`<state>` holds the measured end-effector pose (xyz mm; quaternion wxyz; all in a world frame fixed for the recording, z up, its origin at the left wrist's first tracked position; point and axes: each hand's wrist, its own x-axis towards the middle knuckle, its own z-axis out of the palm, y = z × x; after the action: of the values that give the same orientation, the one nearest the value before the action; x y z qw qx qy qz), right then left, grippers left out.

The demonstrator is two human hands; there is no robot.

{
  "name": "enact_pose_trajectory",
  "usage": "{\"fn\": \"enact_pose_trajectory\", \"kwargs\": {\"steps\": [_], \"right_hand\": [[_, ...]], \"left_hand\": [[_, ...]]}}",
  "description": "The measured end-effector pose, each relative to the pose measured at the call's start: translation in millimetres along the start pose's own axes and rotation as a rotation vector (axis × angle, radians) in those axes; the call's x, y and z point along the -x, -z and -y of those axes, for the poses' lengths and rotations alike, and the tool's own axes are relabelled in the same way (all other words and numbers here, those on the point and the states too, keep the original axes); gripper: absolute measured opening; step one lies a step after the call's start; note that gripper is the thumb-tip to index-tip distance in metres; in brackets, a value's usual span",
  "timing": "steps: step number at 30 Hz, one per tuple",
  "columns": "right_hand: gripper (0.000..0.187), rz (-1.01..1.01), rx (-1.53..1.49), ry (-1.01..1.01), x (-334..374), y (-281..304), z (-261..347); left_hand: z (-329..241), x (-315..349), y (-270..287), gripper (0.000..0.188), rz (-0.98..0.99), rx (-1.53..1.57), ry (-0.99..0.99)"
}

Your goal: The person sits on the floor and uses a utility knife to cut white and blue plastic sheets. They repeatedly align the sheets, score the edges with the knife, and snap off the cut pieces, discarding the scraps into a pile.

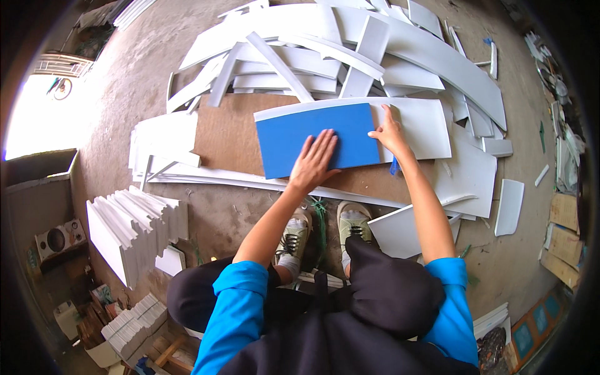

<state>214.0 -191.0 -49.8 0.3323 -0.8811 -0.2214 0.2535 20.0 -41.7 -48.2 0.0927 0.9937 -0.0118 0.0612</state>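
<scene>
A blue rectangular board (340,119) lies on a white panel (425,125) whose far edge is curved. A strip of that panel shows past the board's far edge, and a wide part at its right. My left hand (315,161) is pressed flat on the blue board, fingers stretched out. At the board's right edge, my right hand (390,132) rests with its thumb on the edge and its index finger pointing away over the white panel. Its other fingers are partly hidden. A small blue object (394,166) shows beside my right wrist; its kind is unclear.
Beneath the panels lies a brown board (228,140). Beyond it is a heap of white offcuts (287,62). White pieces stand stacked (134,228) on the left. A loose white sheet (400,231) lies near my right shoe (354,219). Wooden boxes (562,234) stand far right.
</scene>
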Motion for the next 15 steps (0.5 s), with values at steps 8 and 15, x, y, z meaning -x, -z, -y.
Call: {"fn": "enact_pose_trajectory", "kwargs": {"steps": [8, 15], "right_hand": [[0.088, -0.051, -0.015, -0.014, -4.2, -4.8, -3.0], [0.088, -0.104, 0.105, -0.016, -13.4, -9.0, -20.0]], "left_hand": [[46.6, 85.2, 11.5, 0.094, -0.119, 0.076, 0.334], [41.1, 77.8, 21.8, 0.082, -0.279, 0.26, 0.385]]}}
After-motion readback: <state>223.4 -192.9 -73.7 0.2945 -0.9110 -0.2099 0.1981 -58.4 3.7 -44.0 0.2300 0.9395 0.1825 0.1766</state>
